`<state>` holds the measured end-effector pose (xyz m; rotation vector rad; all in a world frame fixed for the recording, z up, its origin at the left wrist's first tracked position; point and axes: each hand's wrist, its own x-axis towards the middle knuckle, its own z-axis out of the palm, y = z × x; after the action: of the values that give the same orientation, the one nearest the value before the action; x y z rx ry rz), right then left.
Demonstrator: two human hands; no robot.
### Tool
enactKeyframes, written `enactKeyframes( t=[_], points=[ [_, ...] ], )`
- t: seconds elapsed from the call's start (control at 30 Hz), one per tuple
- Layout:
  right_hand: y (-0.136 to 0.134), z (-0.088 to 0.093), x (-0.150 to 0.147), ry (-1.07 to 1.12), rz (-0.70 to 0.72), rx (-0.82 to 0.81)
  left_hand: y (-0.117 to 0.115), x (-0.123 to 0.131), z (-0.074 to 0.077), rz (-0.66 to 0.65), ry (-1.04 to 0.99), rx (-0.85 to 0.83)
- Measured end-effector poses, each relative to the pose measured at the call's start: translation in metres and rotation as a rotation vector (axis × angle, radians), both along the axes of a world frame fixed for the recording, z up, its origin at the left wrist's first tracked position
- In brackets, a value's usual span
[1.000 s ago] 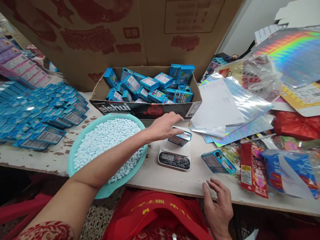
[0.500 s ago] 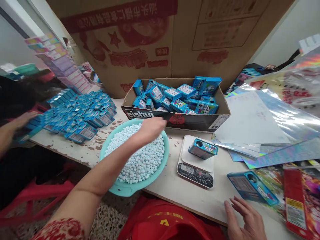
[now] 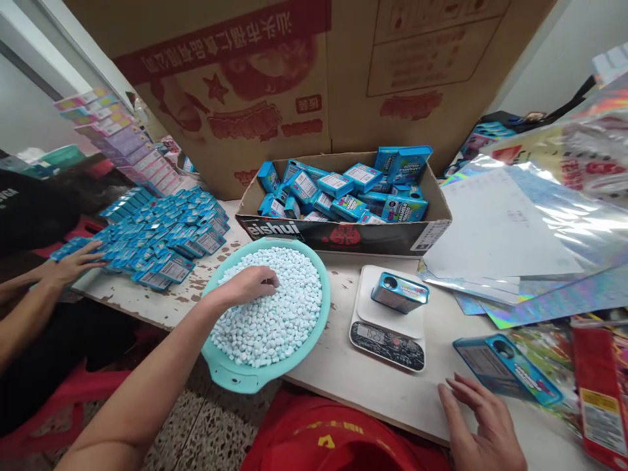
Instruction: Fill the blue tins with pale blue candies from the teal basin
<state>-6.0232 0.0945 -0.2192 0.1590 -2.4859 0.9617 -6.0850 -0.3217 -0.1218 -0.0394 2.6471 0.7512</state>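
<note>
Now, at far left a co-worker's hand (image 3: 73, 261) rests on flat blue cartons (image 3: 167, 235). Your left hand (image 3: 250, 284) curls into pale blue tablets (image 3: 279, 320) in the round teal plastic basin (image 3: 235, 376), which overhangs the table edge; you cannot tell its grip. The small blue tin (image 3: 398, 292) lies on the white kitchen scale (image 3: 387, 330), long axis left-right, hole leftward. Your right hand (image 3: 483, 425), cut off below, lies open-fingered near a second blue tin (image 3: 505, 369).

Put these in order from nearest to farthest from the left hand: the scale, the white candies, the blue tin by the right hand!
1. Candies: touching the left hand, right under it.
2. Scale: to its right, mid-table.
3. Tin: far right, beside the right hand.
</note>
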Motion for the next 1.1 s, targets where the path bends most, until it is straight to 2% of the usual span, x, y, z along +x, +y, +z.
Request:
enactKeyframes(
  t=[0.13, 0.23, 0.3, 0.43, 0.53, 0.6, 0.7, 0.77, 0.87, 0.97, 1.03, 1.1],
  points=[
    [0.006, -0.003, 0.003, -0.035, -0.017, -0.036, -0.006, 0.005, 0.009, 0.072, 0.102, 0.020],
    [0.004, -0.004, 0.002, -0.039, 0.005, -0.066, 0.005, -0.005, 0.013, 0.153, 0.167, 0.101],
    [-0.001, -0.004, -0.001, -0.028, 0.016, -0.084, 0.031, -0.019, 0.014, 0.118, 0.197, 0.217],
    [-0.008, -0.001, -0.007, -0.012, 0.041, -0.086, 0.115, -0.057, 0.011, -0.135, 0.331, 0.438],
    [-0.007, 0.004, -0.006, 0.014, 0.052, -0.062, 0.167, -0.084, 0.006, -0.262, 0.416, 0.441],
    [0.000, 0.008, -0.001, 0.032, 0.045, -0.027, 0.182, -0.096, 0.004, -0.279, 0.406, 0.400],
    [0.014, 0.015, 0.007, 0.103, -0.018, 0.057, 0.179, -0.102, 0.003, -0.212, 0.435, 0.365],
    [0.022, 0.018, 0.007, 0.197, -0.136, 0.098, 0.173, -0.102, 0.000, -0.232, 0.464, 0.368],
    [0.032, 0.016, -0.010, 0.260, -0.333, 0.054, 0.172, -0.097, -0.010, -0.444, 0.402, 0.268],
    [0.045, 0.007, -0.035, 0.068, -0.383, -0.065, 0.174, -0.083, -0.015, -0.569, 0.326, 0.050],
    [0.056, 0.001, -0.048, -0.077, -0.384, -0.100, 0.162, -0.070, -0.007, -0.537, 0.344, -0.027],
    [0.064, -0.005, -0.059, -0.066, -0.395, -0.085, 0.132, -0.054, 0.011, -0.391, 0.423, -0.026]
  ],
)
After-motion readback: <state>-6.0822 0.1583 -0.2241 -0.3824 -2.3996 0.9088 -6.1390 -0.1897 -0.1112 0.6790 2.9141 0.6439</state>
